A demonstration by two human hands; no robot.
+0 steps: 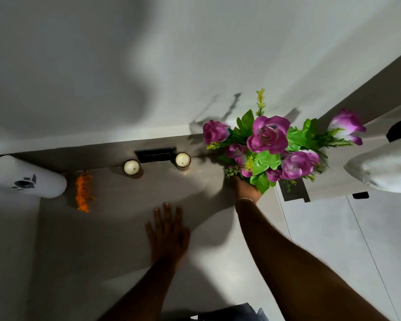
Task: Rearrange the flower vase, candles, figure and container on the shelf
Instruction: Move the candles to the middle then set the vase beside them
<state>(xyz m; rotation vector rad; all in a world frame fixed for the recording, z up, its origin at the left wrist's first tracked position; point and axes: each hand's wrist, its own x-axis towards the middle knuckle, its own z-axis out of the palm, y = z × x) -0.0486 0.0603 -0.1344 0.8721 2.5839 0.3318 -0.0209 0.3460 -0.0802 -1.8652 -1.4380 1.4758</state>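
A bunch of purple flowers with green leaves stands at the right end of the shelf; the vase under it is hidden by the leaves. My right hand reaches under the blooms and grips the vase from the front. My left hand lies flat with spread fingers against the panel below the shelf, holding nothing. Two white candles sit on the shelf, either side of a dark flat container. An orange figure hangs at the shelf's left.
A white cylindrical object with a dark mark lies at the far left. A white fluffy thing juts in at the right, beside cabinet doors with dark handles. The pale wall rises behind the shelf.
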